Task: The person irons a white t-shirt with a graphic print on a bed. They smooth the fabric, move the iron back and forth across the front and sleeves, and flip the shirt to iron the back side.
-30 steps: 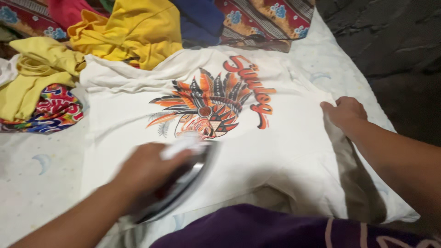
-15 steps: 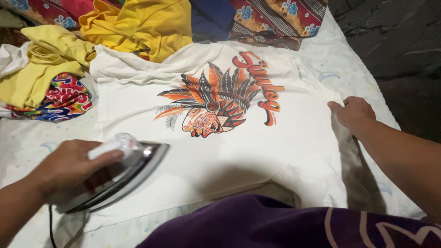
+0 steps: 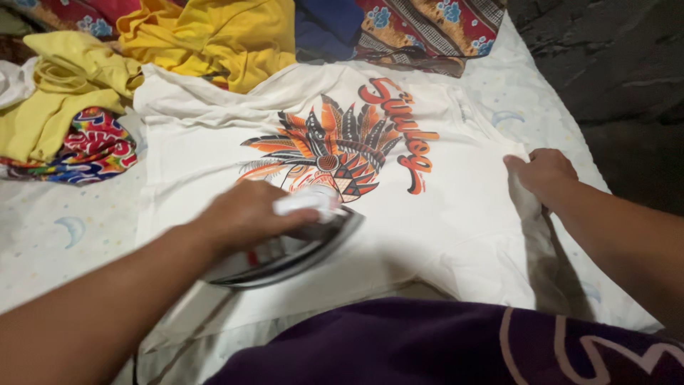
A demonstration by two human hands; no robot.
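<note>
A metal iron (image 3: 296, 242) is gripped by the left hand (image 3: 246, 214) on the white printed T-shirt (image 3: 399, 214), whose right edge is pinched taut by the right hand (image 3: 543, 173), apparently against bunching.

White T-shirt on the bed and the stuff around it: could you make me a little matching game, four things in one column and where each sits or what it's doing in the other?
Things:
1. iron
2. right hand
3. yellow clothes
4. multicoloured cloth

Places or states:
A. heaped beyond the white T-shirt, at its top edge
B. gripped by the left hand, on the shirt
C. pinning the shirt's right edge
D. bunched left of the shirt

Pairs: 1-B, 2-C, 3-A, 4-D
</note>
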